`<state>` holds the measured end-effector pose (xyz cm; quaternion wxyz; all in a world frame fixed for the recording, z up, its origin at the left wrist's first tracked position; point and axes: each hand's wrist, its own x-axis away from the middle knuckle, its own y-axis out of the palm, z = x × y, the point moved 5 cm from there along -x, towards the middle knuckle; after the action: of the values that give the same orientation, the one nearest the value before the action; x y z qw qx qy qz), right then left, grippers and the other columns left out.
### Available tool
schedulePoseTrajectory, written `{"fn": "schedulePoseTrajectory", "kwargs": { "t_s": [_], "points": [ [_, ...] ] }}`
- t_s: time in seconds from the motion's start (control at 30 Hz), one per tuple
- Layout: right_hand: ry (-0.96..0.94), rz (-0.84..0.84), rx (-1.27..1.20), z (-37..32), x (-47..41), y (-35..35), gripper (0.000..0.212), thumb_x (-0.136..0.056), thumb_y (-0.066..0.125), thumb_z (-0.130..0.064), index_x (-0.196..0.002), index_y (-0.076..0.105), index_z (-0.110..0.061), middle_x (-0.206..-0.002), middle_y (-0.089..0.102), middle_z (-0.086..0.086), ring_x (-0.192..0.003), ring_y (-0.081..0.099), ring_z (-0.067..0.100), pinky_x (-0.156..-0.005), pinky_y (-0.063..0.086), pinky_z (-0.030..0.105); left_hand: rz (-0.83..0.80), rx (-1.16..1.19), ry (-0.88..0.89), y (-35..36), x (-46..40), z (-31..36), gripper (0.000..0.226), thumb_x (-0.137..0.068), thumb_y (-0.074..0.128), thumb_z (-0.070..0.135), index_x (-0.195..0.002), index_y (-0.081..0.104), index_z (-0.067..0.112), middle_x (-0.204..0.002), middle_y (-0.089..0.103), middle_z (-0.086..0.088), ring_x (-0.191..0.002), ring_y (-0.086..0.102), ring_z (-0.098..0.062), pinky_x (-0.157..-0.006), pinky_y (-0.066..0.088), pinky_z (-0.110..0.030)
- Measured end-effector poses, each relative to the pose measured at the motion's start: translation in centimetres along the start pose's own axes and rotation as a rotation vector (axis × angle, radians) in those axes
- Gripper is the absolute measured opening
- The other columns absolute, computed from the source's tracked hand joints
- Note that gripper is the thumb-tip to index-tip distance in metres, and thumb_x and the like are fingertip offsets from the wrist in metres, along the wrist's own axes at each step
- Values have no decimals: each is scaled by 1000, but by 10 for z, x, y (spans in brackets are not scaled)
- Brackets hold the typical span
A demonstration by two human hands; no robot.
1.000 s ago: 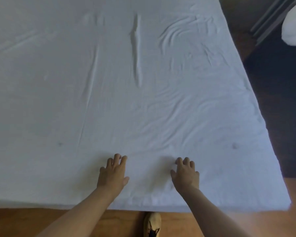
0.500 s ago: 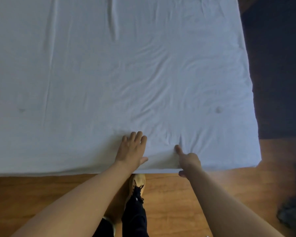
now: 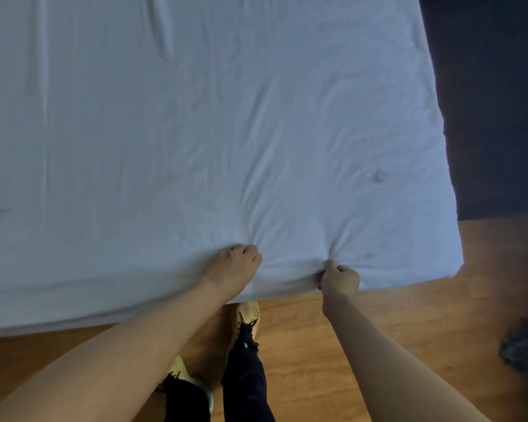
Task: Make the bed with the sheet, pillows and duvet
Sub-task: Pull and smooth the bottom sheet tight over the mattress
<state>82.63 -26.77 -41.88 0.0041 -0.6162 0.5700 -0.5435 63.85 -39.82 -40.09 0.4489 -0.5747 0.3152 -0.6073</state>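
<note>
At the near edge of the bed, six o'clock in the head view, both hands are on the white sheet (image 3: 195, 132), which lies spread over the whole mattress from the far side down to this edge. The left hand (image 3: 232, 269) sits at about seven o'clock of the bunched spot, fingers curled into a gather of fabric with creases fanning away from it toward twelve. The right hand (image 3: 337, 280), just beside it at five o'clock, pinches a fold right on the edge, thumb on top, and a second star of wrinkles radiates from that pinch. So both hands grip cloth, neither is flat. Below them are the wooden floor (image 3: 378, 345), yellow shoes (image 3: 246, 318) and dark trousers. No pillows or duvet in sight. My read: this is a tug to draw the sheet taut toward the foot. The risk is that, with the two grips so close together, the pull loads one narrow band, so it could drag a ridge down the middle and leave the long crease (image 3: 163, 28) at eleven o'clock untouched. Pull too hard and the far side, hidden from here, may slip off the mattress. The corner (image 3: 451, 263) at three o'clock looks loose and could ride up.
</note>
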Motion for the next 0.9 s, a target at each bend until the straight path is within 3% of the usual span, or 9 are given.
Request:
{"fn": "schedulePoseTrajectory", "kwargs": {
  "t_s": [0.17,0.27,0.4,0.47,0.57,0.7,0.73,0.8,0.9],
  "points": [
    [-123,-89,-7,9,14,-28,39,-95,56,-18,-64,57,6,-60,57,18,-53,42,23,-49,34,32,-70,-78,73,4,0,13,43,-36,91,21,-67,62,17,-67,57,-2,-49,52,-16,-46,42,-23],
    [-128,-109,8,10,18,-37,43,-97,56,-19,-67,60,11,-59,57,18,-51,43,22,-49,34,31,-118,-119,150,17,1,23,34,-52,86,14,-76,62,12,-74,58,-5,-58,56,-19,-49,45,-27],
    [-45,-151,46,3,19,-30,46,-100,55,-30,-77,65,9,-69,68,13,-57,51,22,-53,41,33,-231,-71,93,6,0,18,27,-89,51,0,-115,53,5,-116,55,-13,-98,61,-28,-78,50,-33],
    [-70,-112,136,-3,12,-35,64,-99,49,-52,-71,65,3,-70,71,11,-58,57,24,-55,46,36,-296,-53,49,6,-10,19,30,-95,43,0,-125,47,1,-128,49,-17,-111,57,-33,-85,48,-38],
    [-101,-7,295,-20,-9,-51,89,-81,34,-87,-62,57,-4,-61,65,10,-58,63,26,-58,48,38,-374,27,-105,-3,-18,28,35,-96,47,21,-123,52,-1,-124,53,-19,-107,60,-34,-84,52,-38],
    [3,-60,366,-34,-43,-56,91,-80,40,-87,-74,64,1,-70,68,15,-64,63,30,-58,46,36,-375,122,-254,-8,-32,40,58,-78,71,54,-98,60,1,-95,58,-19,-67,63,-27,-54,54,-32],
    [-15,-56,363,-34,-50,-56,85,-83,44,-82,-78,64,1,-72,67,15,-65,62,31,-57,45,35,-332,103,-248,-12,-37,44,51,-71,81,46,-90,62,2,-88,58,-19,-59,62,-27,-48,53,-31],
    [-119,-25,367,-37,-56,-56,68,-95,47,-63,-76,61,0,-72,65,14,-65,60,30,-56,42,34,-362,52,-193,-12,-44,54,22,-86,66,12,-103,58,1,-103,56,-22,-77,66,-30,-62,55,-35],
    [-264,-8,286,-33,-54,-58,60,-102,47,-47,-63,53,-2,-64,60,17,-57,53,27,-55,39,35,-244,-30,-85,-6,-51,59,29,-89,48,-5,-117,49,2,-120,52,-18,-98,65,-30,-77,53,-33]
  ]
}}
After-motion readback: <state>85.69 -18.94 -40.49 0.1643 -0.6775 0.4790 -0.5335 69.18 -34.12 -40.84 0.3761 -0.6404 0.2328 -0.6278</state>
